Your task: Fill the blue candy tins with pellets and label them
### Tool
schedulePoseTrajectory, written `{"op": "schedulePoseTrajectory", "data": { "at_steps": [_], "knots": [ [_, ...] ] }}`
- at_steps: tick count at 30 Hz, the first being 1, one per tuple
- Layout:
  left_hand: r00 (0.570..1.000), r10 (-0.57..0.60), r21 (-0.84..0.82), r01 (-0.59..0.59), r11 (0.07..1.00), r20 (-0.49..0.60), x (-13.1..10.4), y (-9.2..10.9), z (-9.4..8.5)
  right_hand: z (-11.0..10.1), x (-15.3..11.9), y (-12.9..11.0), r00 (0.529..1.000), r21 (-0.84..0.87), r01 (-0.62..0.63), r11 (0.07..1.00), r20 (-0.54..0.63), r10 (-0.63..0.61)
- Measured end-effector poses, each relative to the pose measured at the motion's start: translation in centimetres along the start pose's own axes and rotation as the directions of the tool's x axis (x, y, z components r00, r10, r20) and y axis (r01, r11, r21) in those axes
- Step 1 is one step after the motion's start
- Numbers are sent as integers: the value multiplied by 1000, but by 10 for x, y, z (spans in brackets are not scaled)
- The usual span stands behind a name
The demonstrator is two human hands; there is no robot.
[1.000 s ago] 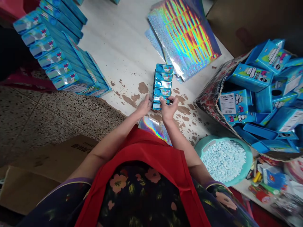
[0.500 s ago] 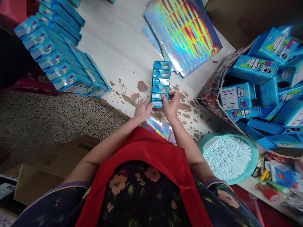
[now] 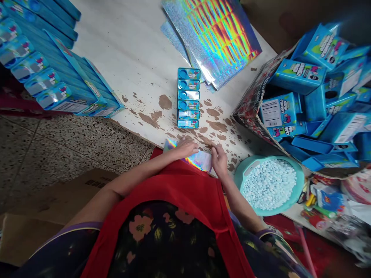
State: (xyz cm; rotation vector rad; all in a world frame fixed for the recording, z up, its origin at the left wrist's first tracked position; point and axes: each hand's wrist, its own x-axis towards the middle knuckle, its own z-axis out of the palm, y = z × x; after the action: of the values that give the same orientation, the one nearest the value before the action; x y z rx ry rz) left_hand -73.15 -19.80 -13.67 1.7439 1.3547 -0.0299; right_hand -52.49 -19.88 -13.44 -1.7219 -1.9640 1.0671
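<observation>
A short column of blue tins (image 3: 188, 95) with shiny strips stands on the worn white table. Below it, at the front edge, a small iridescent sheet (image 3: 199, 160) lies against the red apron. My left hand (image 3: 187, 148) rests on that sheet, palm down with fingers loosely extended. My right hand (image 3: 219, 156) is at the sheet's right end, thumb and fingers closed together; whatever is between them is too small to make out. Larger holographic sheets (image 3: 214, 38) lie beyond the tins.
Rows of blue boxes (image 3: 63, 73) stand at the left. On the right are a carton (image 3: 252, 94) full of blue boxes and a teal basin (image 3: 298, 189) of pale blue candies. A cardboard box (image 3: 34, 235) sits low at the left.
Both hands have let go of the tins and come back toward my body, onto and beside the small shiny sheet. The whole view has shifted a little.
</observation>
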Motion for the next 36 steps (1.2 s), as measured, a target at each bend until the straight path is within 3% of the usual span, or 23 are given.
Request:
{"op": "schedulePoseTrajectory", "data": {
  "at_steps": [3, 6, 12, 15, 20, 23, 25, 28, 31, 36],
  "knots": [
    [1000, -17, -110, 19, 994, 19, 7, -2, 3, 7, -25, 7, 989, -225, 141, 964, 65, -129],
    [999, -31, -119, 31, 992, -4, 9, -5, 7, 19, -38, 11, 965, -397, 261, 880, 108, -238],
    [998, -66, -129, 63, 990, -17, 14, -7, 9, 14, -51, 19, 895, -479, 447, 755, 236, -379],
    [997, -75, -148, 72, 986, -16, 16, -7, 8, 2, -53, 15, 884, -411, 467, 783, 218, -412],
    [997, -37, -215, 22, 976, -63, 4, 4, -1, -17, -45, -18, 934, -264, 355, 897, 134, -331],
    [985, 139, -501, -169, 849, -98, -13, 19, -13, -27, -32, -48, 968, -93, 247, 965, -10, -249],
    [982, 175, -643, -180, 745, -72, -23, 29, -21, -31, -20, -66, 982, 41, 158, 987, -112, -153],
    [997, 46, -702, -78, 708, -64, -33, 34, -36, -30, 4, -86, 980, 241, 30, 970, -200, 20],
    [992, -30, -760, -72, 646, -119, -37, 24, -56, -21, 32, -101, 977, 467, -43, 883, -164, 135],
    [964, -158, -773, -69, 631, -215, -46, -10, -85, -4, 63, -123, 980, 625, -20, 780, -142, 139]
  ]
}}
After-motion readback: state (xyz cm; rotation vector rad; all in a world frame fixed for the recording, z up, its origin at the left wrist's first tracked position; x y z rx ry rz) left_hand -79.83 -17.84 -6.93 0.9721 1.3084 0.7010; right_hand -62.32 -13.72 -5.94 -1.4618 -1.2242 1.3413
